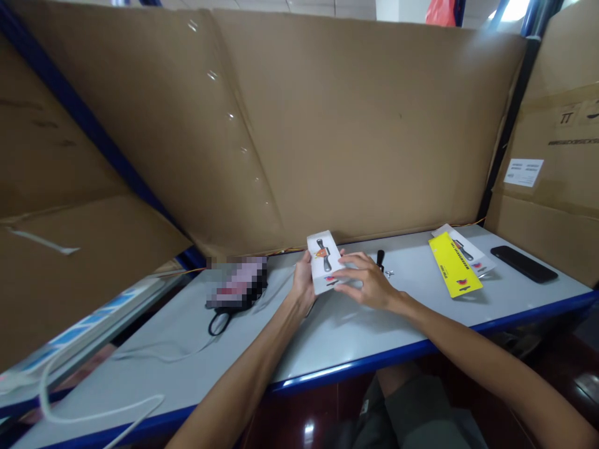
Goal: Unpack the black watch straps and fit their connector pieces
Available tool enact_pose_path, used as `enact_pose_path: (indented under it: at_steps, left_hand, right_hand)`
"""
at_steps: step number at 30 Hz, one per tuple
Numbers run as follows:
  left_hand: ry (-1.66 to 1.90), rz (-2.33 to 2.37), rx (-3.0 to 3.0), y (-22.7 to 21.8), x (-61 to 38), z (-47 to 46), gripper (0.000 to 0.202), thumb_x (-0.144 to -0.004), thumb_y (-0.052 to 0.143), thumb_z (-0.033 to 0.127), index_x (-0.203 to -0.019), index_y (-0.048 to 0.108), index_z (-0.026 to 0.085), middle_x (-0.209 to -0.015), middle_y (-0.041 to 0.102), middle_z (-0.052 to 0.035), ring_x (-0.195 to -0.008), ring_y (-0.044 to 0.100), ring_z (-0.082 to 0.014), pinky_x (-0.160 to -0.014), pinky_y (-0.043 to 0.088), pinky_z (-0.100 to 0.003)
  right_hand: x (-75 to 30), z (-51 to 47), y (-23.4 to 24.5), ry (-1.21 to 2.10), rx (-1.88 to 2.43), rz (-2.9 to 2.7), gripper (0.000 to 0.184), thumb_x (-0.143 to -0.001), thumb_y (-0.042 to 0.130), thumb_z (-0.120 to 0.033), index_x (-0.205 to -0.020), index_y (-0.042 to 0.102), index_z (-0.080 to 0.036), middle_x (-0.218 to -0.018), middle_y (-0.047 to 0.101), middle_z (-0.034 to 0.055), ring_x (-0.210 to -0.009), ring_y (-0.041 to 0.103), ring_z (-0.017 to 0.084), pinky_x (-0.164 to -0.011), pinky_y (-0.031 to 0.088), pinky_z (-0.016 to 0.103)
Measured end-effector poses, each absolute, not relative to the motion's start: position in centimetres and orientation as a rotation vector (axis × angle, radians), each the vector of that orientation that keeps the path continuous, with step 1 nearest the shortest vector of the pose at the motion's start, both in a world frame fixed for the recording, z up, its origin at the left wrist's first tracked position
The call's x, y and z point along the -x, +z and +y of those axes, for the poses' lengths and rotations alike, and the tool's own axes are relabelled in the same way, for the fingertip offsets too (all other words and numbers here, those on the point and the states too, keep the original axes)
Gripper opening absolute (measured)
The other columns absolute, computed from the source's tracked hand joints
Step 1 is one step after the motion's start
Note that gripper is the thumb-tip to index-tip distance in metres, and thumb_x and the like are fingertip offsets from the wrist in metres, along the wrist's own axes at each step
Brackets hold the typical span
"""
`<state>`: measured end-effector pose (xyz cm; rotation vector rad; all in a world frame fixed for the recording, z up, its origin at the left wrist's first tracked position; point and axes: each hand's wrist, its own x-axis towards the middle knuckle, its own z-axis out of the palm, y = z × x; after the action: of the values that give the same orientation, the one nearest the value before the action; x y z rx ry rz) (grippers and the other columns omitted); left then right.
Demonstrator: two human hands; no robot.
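Box (pixel 322 259), white, with a tool printed on its face and a pink spot near its lower end, is held tilted before the person, over the middle of the worktop (pixel 346 330). The left hand (pixel 303 277) holds it from the left side; its fingers are closed about the box and are partly hidden behind it. The right hand (pixel 369 284) comes from the other side, with its fingers spread a little and half bent, and the tips are at the box's right edge. Whether these fingers also grip it, I cannot tell. Just behind the right hand lie a black handle (pixel 380 257) and a small metal piece (pixel 389 273). Farther to the right, a yellow card (pixel 449 265) lies partly upon a white pack (pixel 468 246), and a phone (pixel 524 263) rests near them. On the left there is a dark-edged object (pixel 238 284), blurred by large squares, and a white cable (pixel 88 418) is nearer to the person. Brown cardboard (pixel 365 125) stands behind the worktop.
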<state>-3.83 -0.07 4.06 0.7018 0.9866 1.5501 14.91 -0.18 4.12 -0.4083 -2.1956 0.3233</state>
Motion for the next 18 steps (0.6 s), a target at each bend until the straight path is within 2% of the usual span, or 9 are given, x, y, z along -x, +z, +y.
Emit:
enact_pose_path:
  at_steps: [6,13,18]
  left_hand:
    - [1.549,0.853,-0.591,4.2,3.5,-0.4,0.059,-0.096,0.027,0.052,-0.111,0.064,0.008,-0.09,0.072,-0.0157,-0.08,0.07,-0.0263,-0.068,0.059,-0.038]
    - [1.526,0.707,-0.448,4.2,3.9,-0.1,0.052,-0.098,0.029,0.044,-0.109,0.064,0.007,-0.076,0.071,-0.0123,-0.073,0.071,-0.0261,-0.066,0.059,-0.039]
    - [1.542,0.665,-0.405,4.2,3.9,-0.2,0.057,-0.099,0.028,0.048,-0.109,0.065,0.006,-0.078,0.072,-0.0139,-0.072,0.071,-0.0268,-0.064,0.059,-0.039]
  right_hand:
    - [-14.3,-0.7,3.2,0.146,0.316,-2.254,0.02,-0.096,0.058,-0.033,-0.106,0.074,-0.028,-0.112,0.068,0.0057,-0.109,0.055,0.021,-0.092,0.045,0.041]
    - [-14.1,-0.7,2.8,-0.084,0.202,-2.258,0.017,-0.097,0.055,-0.024,-0.1,0.071,-0.019,-0.099,0.067,0.008,-0.095,0.054,0.021,-0.084,0.045,0.037]
    - [-14.1,-1.1,2.9,-0.205,0.206,-2.285,0.015,-0.097,0.053,-0.02,-0.098,0.067,-0.017,-0.098,0.065,0.0085,-0.093,0.054,0.021,-0.081,0.045,0.036]
